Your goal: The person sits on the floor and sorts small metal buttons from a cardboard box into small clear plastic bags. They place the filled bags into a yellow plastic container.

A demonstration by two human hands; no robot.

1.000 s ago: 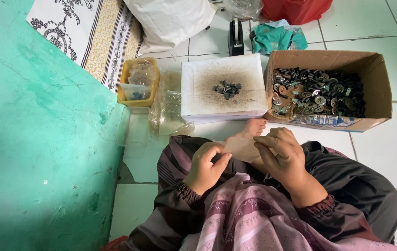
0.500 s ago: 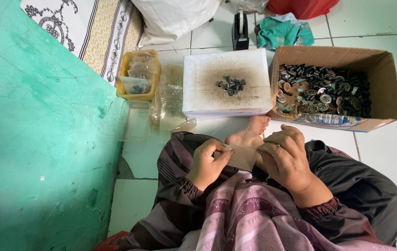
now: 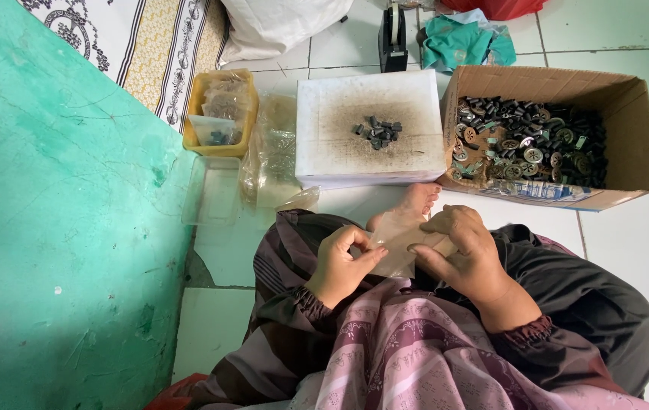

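Plastic bag (image 3: 404, 244) is pinched at both edges by left hand (image 3: 339, 266) and right hand (image 3: 465, 254), holding it spread, near the cardboard box (image 3: 628, 114).

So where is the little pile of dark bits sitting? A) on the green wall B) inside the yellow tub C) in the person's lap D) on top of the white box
D: the small pile of dark parts lies on the sooty top of the white box, beside the cardboard box.
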